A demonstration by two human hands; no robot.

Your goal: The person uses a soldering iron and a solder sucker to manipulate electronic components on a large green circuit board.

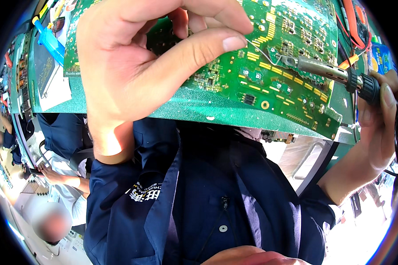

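A large green circuit board (256, 66) lies on the green bench mat (194, 108) in front of me. My left hand (137, 62) hovers over the board and pinches a thin silver solder wire (261, 49) between thumb and forefinger. The wire's end reaches the metal tip of a soldering iron (323, 70). My right hand (378, 119) grips the iron's black handle at the right edge. The iron's tip touches the board among small components. My dark blue work shirt fills the lower middle of the view.
A blue tool (48, 39) and a second board (44, 70) on white paper lie at the left of the bench. Red and orange cables (353, 31) run at the top right. Another person in blue sits at the left (64, 176).
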